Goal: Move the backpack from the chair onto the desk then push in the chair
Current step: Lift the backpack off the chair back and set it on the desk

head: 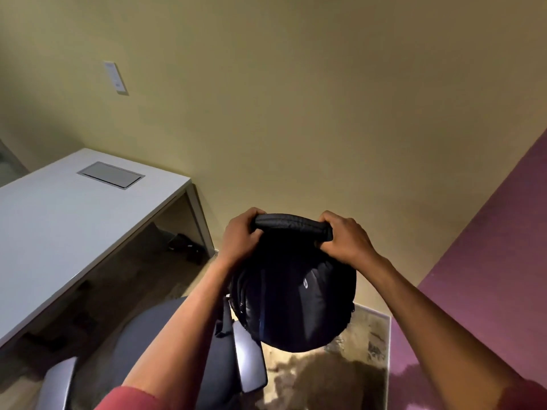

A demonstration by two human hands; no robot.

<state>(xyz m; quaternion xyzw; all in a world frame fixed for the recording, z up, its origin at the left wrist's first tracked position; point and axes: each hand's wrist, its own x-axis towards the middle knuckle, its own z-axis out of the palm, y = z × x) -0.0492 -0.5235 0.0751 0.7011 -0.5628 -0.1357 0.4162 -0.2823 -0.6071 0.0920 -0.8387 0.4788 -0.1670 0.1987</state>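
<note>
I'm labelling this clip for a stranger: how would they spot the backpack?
Start at the white desk on the left, then look right, above the grey chair. The backpack hangs from its top handle, gripped by both hands: the only black, rounded, padded thing.

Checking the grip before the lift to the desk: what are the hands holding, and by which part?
Both the left hand and right hand hold the black backpack by its top handle.

An office: a white desk [59,220] with a flush cable hatch [111,174], and a grey swivel chair [142,329].
</note>
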